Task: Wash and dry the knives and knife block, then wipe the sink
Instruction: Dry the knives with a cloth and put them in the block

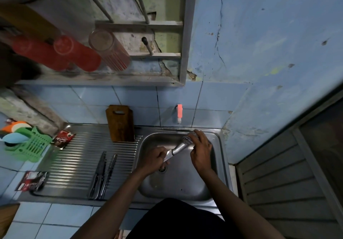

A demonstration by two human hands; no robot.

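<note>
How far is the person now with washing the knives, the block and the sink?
Looks done: two knives lie on the drainboard, though whether they are washed cannot be told. In hand: the left hand holds a knife by the blade over the sink while the right hand rubs its handle with a cloth. Left: the knife block and wiping the sink.

From my remote feed: two bare forearms, no sleeves visible down to the wrists, reach in from the bottom of the head view. The left hand (155,158) and the right hand (201,148) wear no gloves, and I can make out no rings, watch or bracelet on either, though the light is dim. Below them, at the lower edge, a dark, near-black garment (174,220) covers the person's torso; its cut and fabric are lost in shadow. I see no markings or lettering on it.
</note>
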